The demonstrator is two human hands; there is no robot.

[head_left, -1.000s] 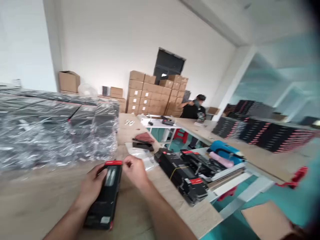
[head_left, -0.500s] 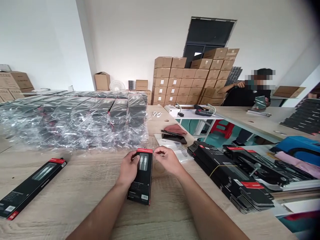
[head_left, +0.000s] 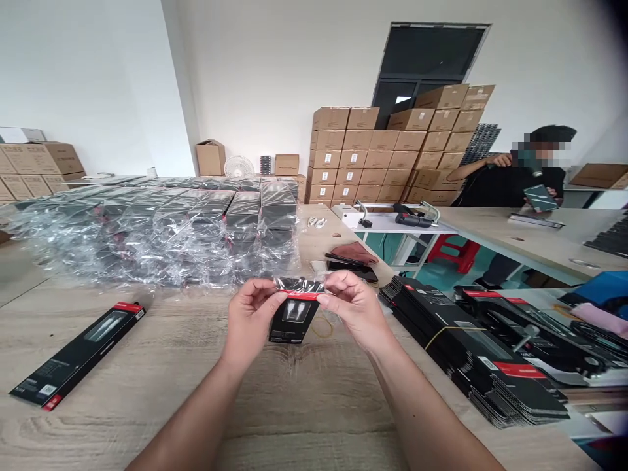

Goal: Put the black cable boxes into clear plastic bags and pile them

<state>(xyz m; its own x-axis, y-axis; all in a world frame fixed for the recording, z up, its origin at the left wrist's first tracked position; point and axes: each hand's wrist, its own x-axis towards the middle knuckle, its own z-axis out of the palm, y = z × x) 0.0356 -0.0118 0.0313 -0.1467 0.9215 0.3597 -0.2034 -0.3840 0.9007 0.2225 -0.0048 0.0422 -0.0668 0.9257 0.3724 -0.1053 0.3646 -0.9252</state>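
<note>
Between my hands stands a black cable box (head_left: pixel 293 322) with a red band near its top and a window showing two white cable plugs. My left hand (head_left: pixel 252 320) pinches the box's upper left corner, thumb on the front. At the upper right corner, my right hand (head_left: pixel 357 313) grips it the same way. The top end of the box, dark and shiny, shows between my fingers; whether its flap is closed I cannot tell. A similar cable box (head_left: pixel 81 353) lies flat on the table to the left.
Many plastic-wrapped black boxes (head_left: pixel 161 235) are stacked at the back left. A banded stack of flat black cartons (head_left: pixel 456 340) lies to the right. A rubber band (head_left: pixel 322 327) lies behind my right hand. Across the way, a person (head_left: pixel 520 170) holds a dark box near brown cartons (head_left: pixel 370 157).
The box has been tipped more upright, its top toward me. My right hand has closed on its upper right corner, and my left hand has shifted to the upper left. The view has turned slightly left.
</note>
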